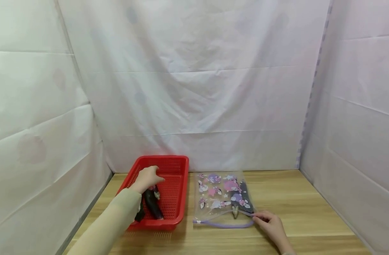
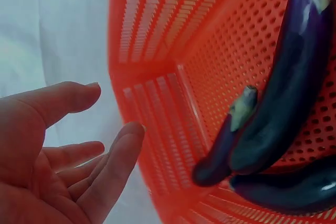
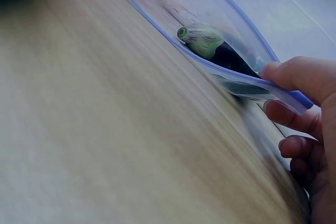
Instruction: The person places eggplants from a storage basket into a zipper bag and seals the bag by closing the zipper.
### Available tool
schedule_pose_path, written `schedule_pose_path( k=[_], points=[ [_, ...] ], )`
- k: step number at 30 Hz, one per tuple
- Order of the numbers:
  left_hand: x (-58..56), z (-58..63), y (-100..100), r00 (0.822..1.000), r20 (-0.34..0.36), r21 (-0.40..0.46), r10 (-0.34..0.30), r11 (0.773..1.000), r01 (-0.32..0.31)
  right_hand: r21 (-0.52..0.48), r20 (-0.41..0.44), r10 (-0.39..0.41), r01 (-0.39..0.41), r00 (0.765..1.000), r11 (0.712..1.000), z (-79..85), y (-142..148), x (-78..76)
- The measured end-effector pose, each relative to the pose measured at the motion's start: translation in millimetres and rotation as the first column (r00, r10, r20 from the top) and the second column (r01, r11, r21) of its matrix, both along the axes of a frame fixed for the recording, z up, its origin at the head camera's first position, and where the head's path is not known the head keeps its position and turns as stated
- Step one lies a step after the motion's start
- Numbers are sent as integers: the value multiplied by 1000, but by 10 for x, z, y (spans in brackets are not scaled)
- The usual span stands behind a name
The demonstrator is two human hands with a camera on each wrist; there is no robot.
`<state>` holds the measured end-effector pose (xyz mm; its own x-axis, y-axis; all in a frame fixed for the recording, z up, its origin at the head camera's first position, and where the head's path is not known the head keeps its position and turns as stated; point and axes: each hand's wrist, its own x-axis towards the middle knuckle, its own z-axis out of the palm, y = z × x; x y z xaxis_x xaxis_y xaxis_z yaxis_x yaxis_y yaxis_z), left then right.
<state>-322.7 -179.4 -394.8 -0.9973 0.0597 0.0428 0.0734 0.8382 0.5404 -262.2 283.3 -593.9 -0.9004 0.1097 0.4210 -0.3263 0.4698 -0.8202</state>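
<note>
My left hand is over the red plastic basket, fingers and thumb spread with nothing between them. In the left wrist view three dark purple eggplants lie on the basket's perforated bottom: a long eggplant, a small eggplant and another eggplant by the side wall. My right hand pinches the corner of a clear zip bag at its purple zip edge, thumb above and fingers below. The bag's mouth gapes. Inside it lies an eggplant, its green stem end towards the opening.
The bag, printed with pink and purple cartoon figures, lies on the wood-grain table to the right of the basket. White cloth hangs behind the table and on both sides.
</note>
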Motion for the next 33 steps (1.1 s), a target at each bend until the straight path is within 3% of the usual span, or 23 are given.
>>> schedule_pose_path(
  k=[9,17,33],
  points=[
    [-175,-164,-104,996,25,66,80,994,-82,-3,-20,8,-8,1000,1000,208,-146,157],
    [-310,-298,-157,982,149,71,114,990,-125,-8,30,-19,19,999,1000,13,-41,65],
    [-365,-433,-167,974,183,42,136,988,-146,-21,34,-1,2,999,1000,9,-19,-6]
  ],
)
